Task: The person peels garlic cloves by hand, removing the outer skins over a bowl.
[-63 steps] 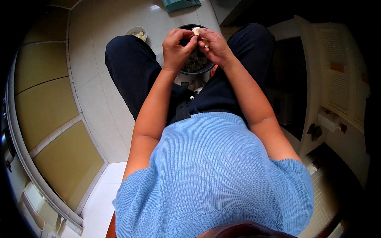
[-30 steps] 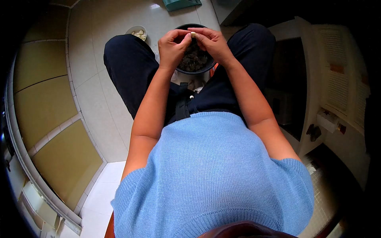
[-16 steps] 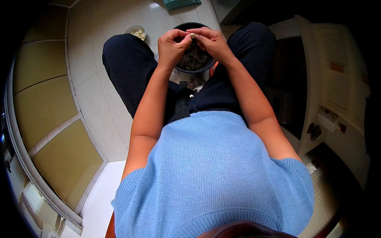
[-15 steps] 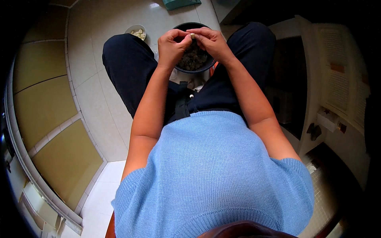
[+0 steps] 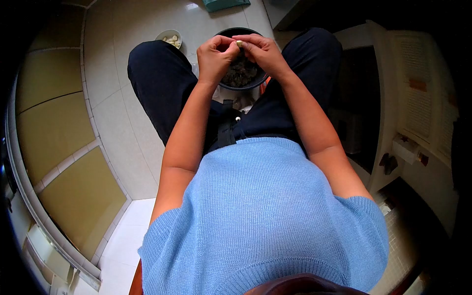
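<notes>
A small pale garlic clove [image 5: 239, 44] is pinched between the fingertips of both hands. My left hand [image 5: 215, 58] grips it from the left with thumb and forefinger, and my right hand [image 5: 263, 53] holds its other side. Both hands are over a round dark basin [image 5: 244, 89], which has dark, crumpled scraps [image 5: 241, 73] inside. To the left, past my knee, a white bowl [image 5: 158, 37] on the floor contains several pale peeled cloves [image 5: 172, 40].
My knees in dark trousers [image 5: 160, 78] flank the basin. A teal object [image 5: 223, 4] lies on the tiled floor [image 5: 110, 59] at the top edge. On the left are olive-coloured panels [image 5: 81, 201]; a pale cabinet-like structure [image 5: 383, 93] stands on the right.
About two seconds ago a larger whitish piece was held up higher, with the right fingers curled around something pale. Now both hands pinch a smaller clove. Over the last half second the hands have barely moved.
</notes>
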Tool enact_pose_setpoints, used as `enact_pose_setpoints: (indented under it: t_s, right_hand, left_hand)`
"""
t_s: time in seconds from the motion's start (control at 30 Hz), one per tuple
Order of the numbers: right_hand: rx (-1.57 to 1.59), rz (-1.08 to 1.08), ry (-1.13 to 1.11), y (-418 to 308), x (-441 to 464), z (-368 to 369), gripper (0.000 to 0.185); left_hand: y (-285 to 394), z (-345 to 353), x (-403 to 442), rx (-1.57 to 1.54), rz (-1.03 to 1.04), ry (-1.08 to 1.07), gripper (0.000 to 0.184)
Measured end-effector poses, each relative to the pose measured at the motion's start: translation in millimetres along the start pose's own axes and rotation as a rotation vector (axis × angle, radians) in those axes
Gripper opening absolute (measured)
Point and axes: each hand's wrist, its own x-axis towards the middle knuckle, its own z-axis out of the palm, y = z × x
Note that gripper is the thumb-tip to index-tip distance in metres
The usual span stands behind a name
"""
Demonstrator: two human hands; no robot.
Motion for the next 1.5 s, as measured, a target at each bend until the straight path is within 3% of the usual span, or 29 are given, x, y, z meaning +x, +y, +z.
enact_pose_setpoints:
  t_s: [0.07,0.23,0.43,0.63,0.73,0.8,1.03,1.13,1.2,1.37,1.43,1.5]
  right_hand:
    - [0.042,0.053,0.009,-1,0,0,0.021]
    - [-0.015,-0.056,0.034,2,2,0,0.022]
    - [-0.075,-0.095,0.009,8,5,0,0.021]
    - [0.038,-0.025,0.004,3,3,3,0.022]
    - [0.075,0.005,-0.011,1,2,3,0.023]
    - [0.091,0.017,-0.007,0,1,3,0.023]
    - [0.15,0.032,0.01,3,4,2,0.023]
    - [0.121,0.032,0.024,2,3,1,0.024]
    - [0.114,0.028,0.029,3,3,2,0.024]
    - [0.015,-0.02,0.062,11,6,1,0.022]
    - [-0.232,-0.283,0.115,24,14,0,0.019]
    - [-0.322,-0.303,0.121,27,13,-3,0.018]
  left_hand:
    - [-6,1,1,-0.023,0.015,0.002,0.013]
    - [-12,2,3,-0.073,0.037,0.005,0.012]
    - [-15,2,4,0.052,0.089,0.03,0.012]
    - [-7,4,3,0.1,0.026,0.065,0.014]
    - [-13,5,4,-0.021,-0.054,0.034,0.016]
    - [-14,5,4,-0.26,-0.161,-0.009,0.016]
    - [-14,6,4,-0.457,-0.201,-0.047,0.014]
    - [-14,4,5,-0.26,-0.095,-0.027,0.012]
    - [-13,3,6,0.086,0.163,0.021,0.01]
    - [-8,0,5,0.303,0.351,0.049,0.008]
    - [-7,-1,5,0.406,0.4,0.037,0.008]
    - [-6,0,3,0.595,0.471,0.057,0.009]
